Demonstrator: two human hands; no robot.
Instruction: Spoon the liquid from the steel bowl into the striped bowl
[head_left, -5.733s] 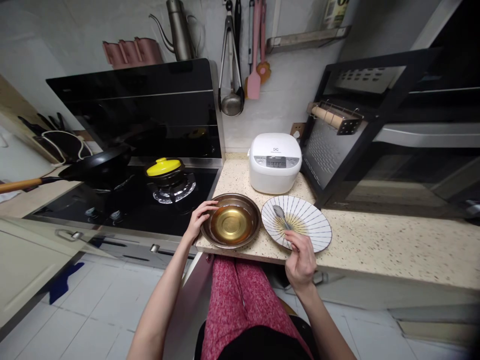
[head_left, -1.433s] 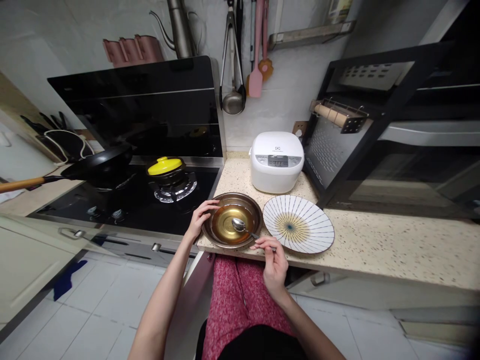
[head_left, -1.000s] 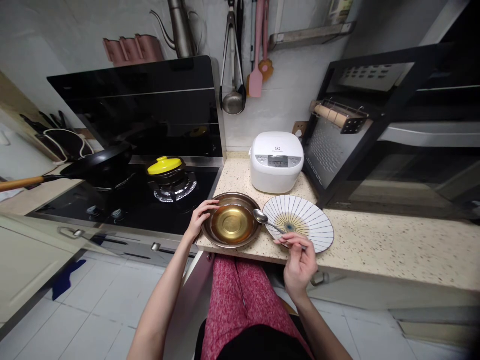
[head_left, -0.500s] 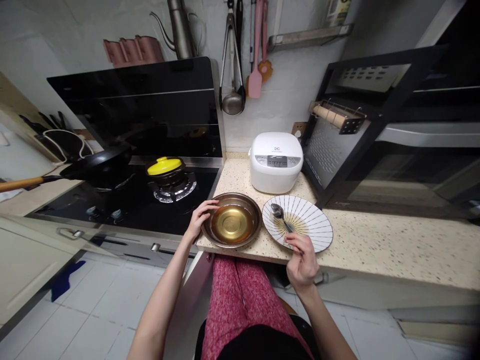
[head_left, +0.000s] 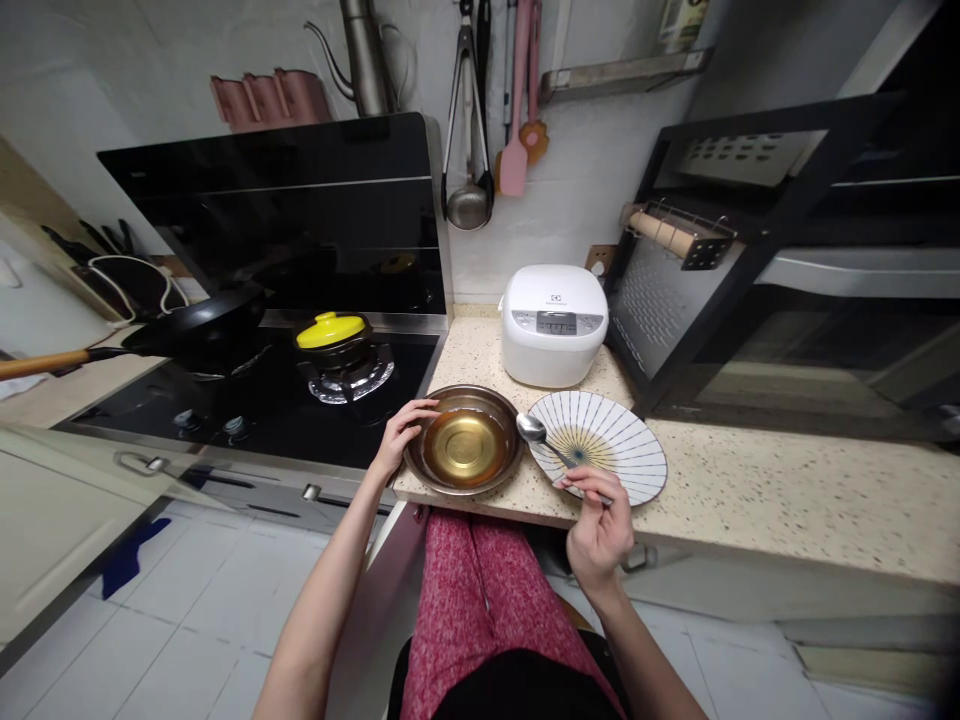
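Observation:
At the counter's front edge stands a round metal bowl with clear amber-looking liquid in it. My left hand holds the bowl by its left rim, fingers laid over the edge. A metal spoon is gripped by its handle in my right hand, between thumb and fingers. Its head hangs over the gap between the bowl's right rim and the plate, and what it carries, if anything, is too small to make out. Below the spoon and right hand lies a white oval plate with dark radiating lines.
Behind the bowl and plate sits a white rice cooker. On the left, a stove bears a yellow-lidded pot and a black wok, its wooden handle jutting left. A black rack with an oven borders the counter at right.
My right hand has tilted and shifted slightly left, carrying the spoon's head from over the plate toward the bowl's right rim. The left hand stays on the bowl.

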